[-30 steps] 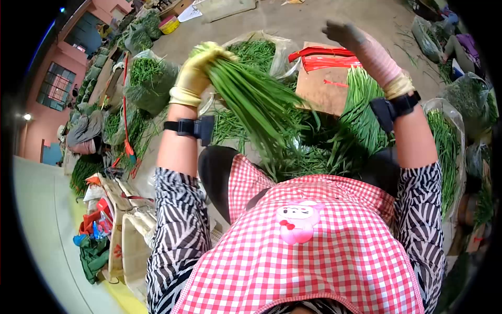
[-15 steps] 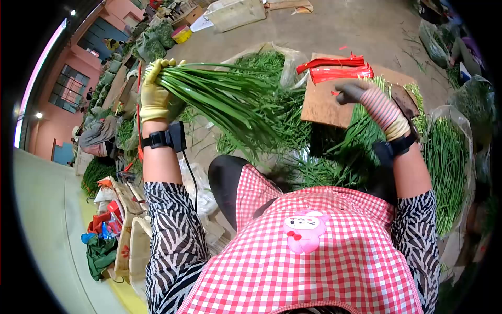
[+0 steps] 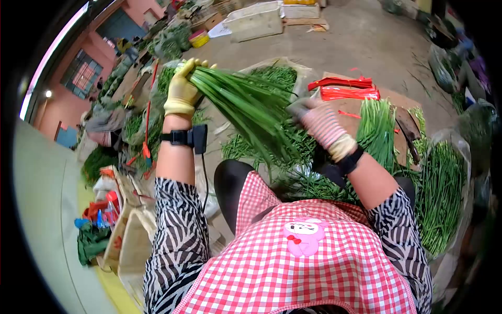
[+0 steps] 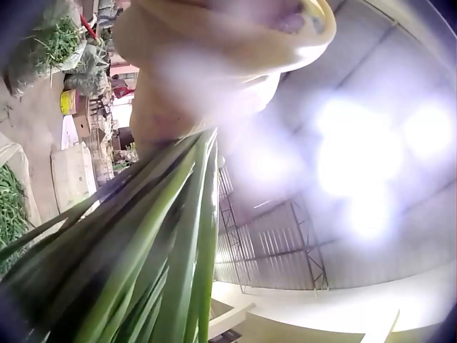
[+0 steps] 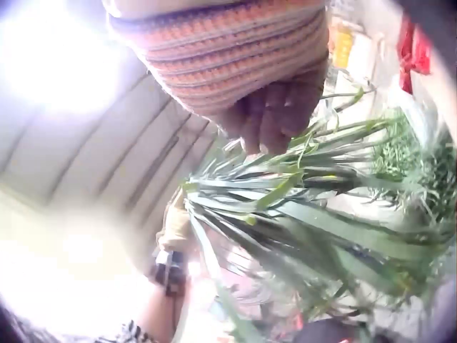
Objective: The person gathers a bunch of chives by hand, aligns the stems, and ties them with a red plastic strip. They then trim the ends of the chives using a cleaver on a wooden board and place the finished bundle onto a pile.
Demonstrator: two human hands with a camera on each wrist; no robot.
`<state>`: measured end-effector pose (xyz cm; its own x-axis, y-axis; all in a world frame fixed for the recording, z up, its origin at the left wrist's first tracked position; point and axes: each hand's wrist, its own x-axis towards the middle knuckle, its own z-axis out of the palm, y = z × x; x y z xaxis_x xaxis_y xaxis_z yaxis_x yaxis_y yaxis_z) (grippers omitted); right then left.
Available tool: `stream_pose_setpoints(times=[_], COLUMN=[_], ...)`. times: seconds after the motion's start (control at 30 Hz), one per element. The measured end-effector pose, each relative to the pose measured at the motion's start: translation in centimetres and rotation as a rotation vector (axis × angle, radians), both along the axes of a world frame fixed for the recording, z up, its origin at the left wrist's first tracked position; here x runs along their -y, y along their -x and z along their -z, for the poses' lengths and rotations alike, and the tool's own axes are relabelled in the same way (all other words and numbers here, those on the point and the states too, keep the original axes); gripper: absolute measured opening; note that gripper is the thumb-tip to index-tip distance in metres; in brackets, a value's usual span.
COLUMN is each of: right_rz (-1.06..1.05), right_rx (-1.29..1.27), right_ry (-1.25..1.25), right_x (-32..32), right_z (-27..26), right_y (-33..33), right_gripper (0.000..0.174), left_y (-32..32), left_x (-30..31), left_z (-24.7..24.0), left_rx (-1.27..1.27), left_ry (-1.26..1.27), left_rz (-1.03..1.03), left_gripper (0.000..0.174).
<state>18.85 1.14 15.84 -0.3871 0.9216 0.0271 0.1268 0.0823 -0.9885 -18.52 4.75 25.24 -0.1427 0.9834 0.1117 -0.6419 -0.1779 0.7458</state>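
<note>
My left hand (image 3: 183,93), in a yellow glove, grips a bunch of long flat green chives (image 3: 243,107) near one end. The leaves fan out to the right and downward; in the left wrist view the chives (image 4: 164,257) spread below the glove. My right hand (image 3: 317,119), in a striped glove with grey fingers, is blurred beside the right edge of the leaves. Its fingers (image 5: 275,118) are bent close over the bunch in the right wrist view; I cannot tell whether they pinch a leaf.
A wooden board (image 3: 405,107) holds red strips (image 3: 349,93), trimmed chives (image 3: 377,123) and a dark blade-like tool (image 3: 409,138). Loose greens (image 3: 277,78) lie in a plastic sheet ahead. More chives (image 3: 443,193) fill a bag at right. A white crate (image 3: 254,22) stands farther off.
My right hand has come down from beyond the board and across leftward to the leaves. My left hand swung left with the chives, then partly back right. The head view has shifted.
</note>
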Motion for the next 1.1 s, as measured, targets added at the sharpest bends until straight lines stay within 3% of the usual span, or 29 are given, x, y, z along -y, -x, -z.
stream_pose_setpoints(times=[0.07, 0.13, 0.2, 0.27, 0.33, 0.43, 0.53, 0.57, 0.67, 0.73, 0.77, 0.8, 0.83, 0.87, 0.93, 0.97, 1.0, 1.1], right_rz=[0.063, -0.037, -0.279, -0.44, -0.418, -0.304, -0.198, -0.129, 0.001, 0.057, 0.099, 0.026, -0.018, -0.011, -0.106, 0.036, 0.049, 0.127], right_rx=[-0.401, -0.231, 0.002, 0.43, 0.481, 0.406, 0.314, 0.159, 0.091, 0.055, 0.145, -0.025, -0.023, 0.017, 0.025, 0.014, 0.043, 0.08], right_ry=[0.206, 0.155, 0.191, -0.271, -0.057, -0.011, -0.162, -0.212, -0.492, -0.464, -0.525, -0.435, -0.376, -0.414, -0.289, -0.445, -0.285, -0.211], right_x=[-2.3, -2.1, -0.8, -0.7, 0.3, 1.1, 2.1, 1.8, 0.9, 0.4, 0.3, -1.5, -0.1, -1.5, 2.0, 1.1, 0.8, -0.5], right_z=[2.4, 1.8, 1.6, 3.8, 3.7, 2.9, 0.6, 1.0, -2.5, -4.4, -4.7, -1.7, -3.4, -0.5, -2.7, 1.0, 1.4, 1.5], right_y=[-1.5, -4.2, -6.3, -8.2, -8.8, -8.9, -8.7, -8.4, -7.4, -6.7, -6.4, -5.7, -5.8, -4.8, -4.6, -3.7, -4.0, -4.7], right_gripper=[0.023, 0.025, 0.03, 0.033, 0.034, 0.034, 0.036, 0.042, 0.064, 0.085, 0.095, 0.101, 0.104, 0.103, 0.109, 0.112, 0.117, 0.115], left_y=[0.5, 2.1, 3.9, 3.2, 3.0, 1.5, -1.4, -2.5, -8.3, -12.4, -16.2, -19.1, -20.8, -22.2, -24.8, -25.9, -26.3, -26.7], left_x=[0.0, -1.0, -3.5, -4.1, -5.8, -7.0, -8.0, -7.6, -5.3, -4.7, -3.0, -1.0, -1.1, -1.2, 0.2, -0.3, -1.0, -2.8], left_z=[-0.2, -0.1, 0.1, -0.7, -1.2, -1.5, -1.7, -2.0, -1.8, 0.0, -0.3, -0.5, 0.8, 2.0, 2.4, 3.3, 4.2, 5.2], left_rx=[0.043, -0.053, -0.08, -0.144, -0.192, -0.154, -0.18, -0.195, -0.338, -0.328, -0.368, -0.416, -0.452, -0.487, -0.477, -0.447, -0.42, -0.36], left_ry=[0.074, 0.051, 0.05, 0.055, 0.013, 0.06, 0.026, -0.015, -0.067, -0.218, -0.126, -0.017, -0.024, -0.027, 0.052, 0.056, 0.068, 0.077], left_rz=[-0.087, -0.123, -0.255, -0.313, -0.344, -0.369, -0.359, -0.322, -0.153, 0.086, 0.101, 0.102, 0.152, 0.188, 0.224, 0.222, 0.211, 0.197], left_gripper=[0.01, 0.011, 0.011, 0.011, 0.012, 0.015, 0.015, 0.012, 0.009, 0.008, 0.01, 0.011, 0.012, 0.013, 0.012, 0.011, 0.01, 0.008])
